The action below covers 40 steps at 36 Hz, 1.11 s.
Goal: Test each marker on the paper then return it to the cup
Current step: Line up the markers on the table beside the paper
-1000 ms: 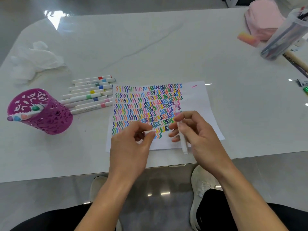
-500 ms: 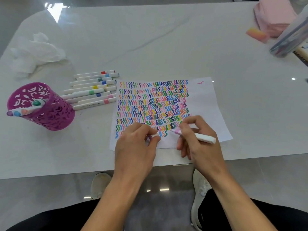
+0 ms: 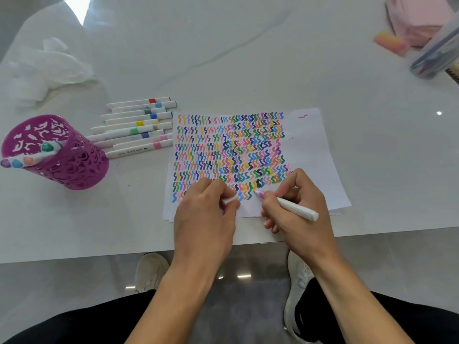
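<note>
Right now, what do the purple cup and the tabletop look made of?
Purple cup: perforated metal or plastic, can't tell which; cut-out pattern through its wall, satin sheen. Tabletop: polished marble or marble-look slab; white, thin grey veins, mirror-like light reflections.

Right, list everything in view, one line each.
Paper: one, white with coloured squiggles, near table edge.
Marker: one, white, pink tip, in the right hand.
Cap: one, white, in the left hand.
Loose markers: about nine, white with coloured bands, left of the paper.
Cup: one, purple, far left.
Markers in cup: four ends showing, purple, blue, orange, green.
Tissue: one, white, crumpled, back left.
Pouch: one, pink, back right.
Block: one, pink-orange, beside the pouch.
Pen tub: one, clear, right edge.
Table: one, white.
Shoes: two, white, on the floor.
Left hand: pinches the cap.
Right hand: grips the marker.
</note>
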Available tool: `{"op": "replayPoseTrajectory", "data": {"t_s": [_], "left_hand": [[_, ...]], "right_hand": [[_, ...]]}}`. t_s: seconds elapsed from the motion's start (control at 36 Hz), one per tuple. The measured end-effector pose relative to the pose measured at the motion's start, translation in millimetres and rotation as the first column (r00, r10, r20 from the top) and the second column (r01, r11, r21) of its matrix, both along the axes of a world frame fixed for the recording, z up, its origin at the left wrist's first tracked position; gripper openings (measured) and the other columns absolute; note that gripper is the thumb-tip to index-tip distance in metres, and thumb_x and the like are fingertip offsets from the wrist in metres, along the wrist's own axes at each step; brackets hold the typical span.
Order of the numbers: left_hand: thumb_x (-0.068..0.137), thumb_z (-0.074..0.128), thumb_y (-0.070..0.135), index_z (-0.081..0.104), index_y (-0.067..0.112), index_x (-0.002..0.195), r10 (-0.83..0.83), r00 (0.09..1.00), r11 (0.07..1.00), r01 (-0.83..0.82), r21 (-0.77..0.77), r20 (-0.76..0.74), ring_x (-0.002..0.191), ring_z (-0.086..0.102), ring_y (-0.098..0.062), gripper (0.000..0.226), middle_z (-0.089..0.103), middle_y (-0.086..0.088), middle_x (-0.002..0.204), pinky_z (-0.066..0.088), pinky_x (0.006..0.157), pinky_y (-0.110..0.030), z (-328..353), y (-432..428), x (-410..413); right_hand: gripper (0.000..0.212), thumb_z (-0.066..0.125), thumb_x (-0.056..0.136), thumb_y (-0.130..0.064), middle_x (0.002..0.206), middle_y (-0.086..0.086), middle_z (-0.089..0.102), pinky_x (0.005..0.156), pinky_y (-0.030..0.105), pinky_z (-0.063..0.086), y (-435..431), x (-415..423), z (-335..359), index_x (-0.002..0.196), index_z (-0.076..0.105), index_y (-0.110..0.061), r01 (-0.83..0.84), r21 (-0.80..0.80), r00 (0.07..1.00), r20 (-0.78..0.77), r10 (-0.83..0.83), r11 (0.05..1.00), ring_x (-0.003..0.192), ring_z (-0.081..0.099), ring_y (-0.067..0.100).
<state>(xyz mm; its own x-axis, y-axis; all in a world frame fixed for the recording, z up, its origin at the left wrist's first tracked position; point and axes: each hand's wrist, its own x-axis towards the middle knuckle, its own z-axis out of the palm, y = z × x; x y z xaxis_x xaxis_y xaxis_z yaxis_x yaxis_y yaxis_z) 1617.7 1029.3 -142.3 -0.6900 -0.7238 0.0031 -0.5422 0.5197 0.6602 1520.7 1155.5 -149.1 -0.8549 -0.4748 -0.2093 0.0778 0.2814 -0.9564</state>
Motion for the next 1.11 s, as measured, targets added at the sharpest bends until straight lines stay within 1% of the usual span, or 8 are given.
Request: {"op": "replayPoseTrajectory", "data": {"t_s": [0.14,0.42,0.56,0.67,0.78,0.94,1.03,1.11], "left_hand": [[0.082,0.082,0.020,0.067,0.023,0.082,0.004,1.000,1.000,-0.004,0.004,0.017,0.081,0.058,-0.011,0.015,0.062,0.011,0.087,0.044,0.071,-0.022,1,0,-1],[0.083,0.081,0.019,0.067,0.022,0.081,0.003,1.000,1.000,-0.003,-0.005,0.022,0.081,0.058,-0.011,0.015,0.061,0.011,0.086,0.047,0.071,-0.024,1,0,-2],[0.083,0.081,0.020,0.067,0.022,0.082,0.000,1.000,1.000,0.000,-0.001,0.032,0.080,0.058,-0.010,0.014,0.061,0.011,0.086,0.044,0.070,-0.021,1,0,-1],[0.084,0.080,0.021,0.067,0.023,0.084,-0.002,0.999,1.000,0.002,0.003,0.046,0.080,0.057,-0.009,0.014,0.062,0.010,0.088,0.038,0.067,-0.011,3,0,-1],[0.084,0.079,0.021,0.068,0.023,0.088,-0.018,0.999,1.000,0.018,-0.007,0.037,0.081,0.058,-0.009,0.012,0.063,0.010,0.091,0.036,0.069,-0.009,3,-1,0],[0.087,0.077,0.023,0.071,0.024,0.091,-0.046,0.997,0.998,0.043,-0.053,-0.064,0.085,0.059,-0.009,0.007,0.065,0.011,0.093,0.051,0.076,-0.029,8,0,4],[0.088,0.077,0.025,0.071,0.025,0.091,-0.069,0.988,0.996,0.061,-0.059,-0.136,0.085,0.058,-0.004,0.006,0.065,0.015,0.091,0.050,0.076,-0.026,14,-2,8],[0.091,0.074,0.029,0.069,0.030,0.091,-0.049,0.985,0.999,0.050,0.002,-0.165,0.084,0.059,0.000,0.005,0.065,0.019,0.089,0.047,0.074,-0.014,23,-3,12]], "right_hand": [[0.031,0.077,0.092,-0.015,0.067,0.019,0.067,0.048,0.033,0.051,1,0,1,0.082,0.048,-0.010,-0.015,0.013,1.000,-0.009,0.015,1.000,0.050,0.064,0.028],[0.033,0.078,0.089,-0.010,0.065,0.021,0.065,0.046,0.029,0.049,0,1,0,0.077,0.047,-0.011,0.019,0.015,0.999,-0.037,-0.018,1.000,0.047,0.060,0.026],[0.033,0.078,0.087,-0.009,0.063,0.020,0.063,0.046,0.037,0.053,1,2,-1,0.076,0.047,-0.009,0.011,0.031,0.998,-0.060,-0.009,0.999,0.047,0.061,0.028],[0.033,0.080,0.088,-0.014,0.065,0.016,0.066,0.048,0.042,0.056,2,3,0,0.076,0.049,-0.012,-0.018,0.040,0.998,-0.059,0.020,0.999,0.052,0.066,0.031],[0.027,0.078,0.087,-0.018,0.067,0.019,0.068,0.048,0.028,0.050,2,6,4,0.081,0.051,-0.017,0.050,-0.070,0.998,-0.033,-0.052,0.996,0.053,0.062,0.034],[0.013,0.077,0.085,-0.021,0.079,0.007,0.074,0.060,0.031,0.055,1,7,17,0.094,0.068,-0.020,0.018,-0.160,0.994,-0.105,-0.036,0.987,0.067,0.069,0.024],[0.014,0.081,0.088,-0.012,0.083,0.001,0.077,0.062,0.026,0.055,-1,6,28,0.093,0.074,-0.022,0.010,-0.210,0.993,-0.115,-0.034,0.978,0.069,0.071,0.020],[0.015,0.075,0.092,-0.003,0.076,-0.006,0.077,0.060,0.021,0.053,-4,5,38,0.094,0.074,-0.018,-0.007,-0.266,0.997,-0.081,-0.016,0.964,0.065,0.069,0.014]]}}
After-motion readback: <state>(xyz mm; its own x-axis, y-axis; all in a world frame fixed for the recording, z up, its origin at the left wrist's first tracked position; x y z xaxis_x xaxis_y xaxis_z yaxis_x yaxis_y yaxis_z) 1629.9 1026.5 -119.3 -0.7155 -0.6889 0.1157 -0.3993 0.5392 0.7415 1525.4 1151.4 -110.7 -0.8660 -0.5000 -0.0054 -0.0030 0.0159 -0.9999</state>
